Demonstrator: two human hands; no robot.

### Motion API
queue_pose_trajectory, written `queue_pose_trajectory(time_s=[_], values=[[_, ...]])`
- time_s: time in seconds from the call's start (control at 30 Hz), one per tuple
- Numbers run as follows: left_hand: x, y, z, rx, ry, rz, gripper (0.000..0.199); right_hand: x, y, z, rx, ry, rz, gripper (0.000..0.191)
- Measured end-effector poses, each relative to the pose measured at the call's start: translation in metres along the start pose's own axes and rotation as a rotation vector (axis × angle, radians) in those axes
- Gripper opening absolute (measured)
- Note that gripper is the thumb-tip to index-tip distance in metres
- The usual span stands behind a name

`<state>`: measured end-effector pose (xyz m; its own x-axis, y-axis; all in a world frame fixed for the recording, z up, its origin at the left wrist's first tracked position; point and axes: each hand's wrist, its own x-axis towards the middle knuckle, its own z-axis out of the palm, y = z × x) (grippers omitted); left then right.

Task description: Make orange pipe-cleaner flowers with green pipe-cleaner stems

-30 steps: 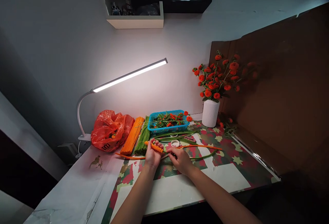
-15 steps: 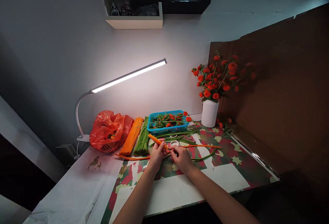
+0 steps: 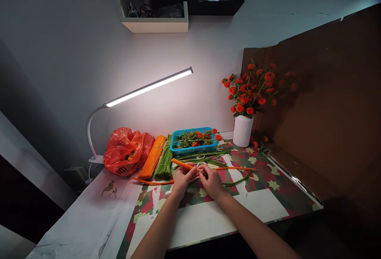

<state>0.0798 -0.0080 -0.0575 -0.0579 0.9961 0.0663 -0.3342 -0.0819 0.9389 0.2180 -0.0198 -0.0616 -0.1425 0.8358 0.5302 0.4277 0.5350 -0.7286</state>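
Over the middle of the table, my left hand (image 3: pixel 182 181) is closed around an orange coiled pipe cleaner (image 3: pixel 180 164), whose spiral end sticks out to the upper left. My right hand (image 3: pixel 212 181) meets it from the right, thumb and finger pinched at the coil's near end; the exact spot is hidden by fingertips. A loose orange pipe cleaner (image 3: pixel 236 168) stretches out to the right beyond my right hand, and another orange strand (image 3: pixel 154 183) lies left of my left hand. A green pipe cleaner (image 3: pixel 238 181) curves beside my right wrist. Just behind my fingers sits a white ring-shaped roll (image 3: pixel 201 164).
Behind lie bundles of orange pipe cleaners (image 3: pixel 153 156) and green pipe cleaners (image 3: pixel 164 162), a red plastic bag (image 3: pixel 126 152) and a blue basket (image 3: pixel 194 149) of small flowers. A white vase (image 3: pixel 243 132) of orange-red flowers stands right. A lit lamp (image 3: pixel 150 87) hangs over the left.
The coil has tipped flatter and lies more sideways. My left fingertips have slid right along it, closer to my right hand.
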Motion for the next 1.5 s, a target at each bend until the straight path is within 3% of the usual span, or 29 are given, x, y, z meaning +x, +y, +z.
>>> queue_pose_trajectory(time_s=[0.23, 0.6, 0.83, 1.13, 1.37, 1.5], values=[[0.0, 0.005, -0.001, -0.006, 0.121, 0.041, 0.042, 0.001, 0.002, -0.003, -0.099, 0.022, 0.01, 0.012], [-0.005, 0.007, 0.005, 0.033, 0.012, -0.006, 0.04, 0.001, 0.004, -0.004, -0.111, -0.035, -0.015, 0.017], [0.001, 0.01, -0.004, -0.018, 0.202, 0.052, 0.04, 0.003, 0.006, -0.012, -0.209, 0.008, 0.0, 0.019], [-0.006, 0.01, 0.005, -0.015, 0.048, -0.071, 0.04, 0.003, 0.005, -0.011, -0.164, -0.064, -0.048, 0.019], [-0.002, 0.012, -0.002, -0.016, 0.161, 0.017, 0.04, 0.004, 0.003, -0.017, -0.203, -0.028, -0.03, 0.017], [-0.003, 0.011, -0.002, -0.005, 0.121, -0.025, 0.042, 0.004, 0.004, -0.017, -0.209, -0.055, -0.047, 0.018]])
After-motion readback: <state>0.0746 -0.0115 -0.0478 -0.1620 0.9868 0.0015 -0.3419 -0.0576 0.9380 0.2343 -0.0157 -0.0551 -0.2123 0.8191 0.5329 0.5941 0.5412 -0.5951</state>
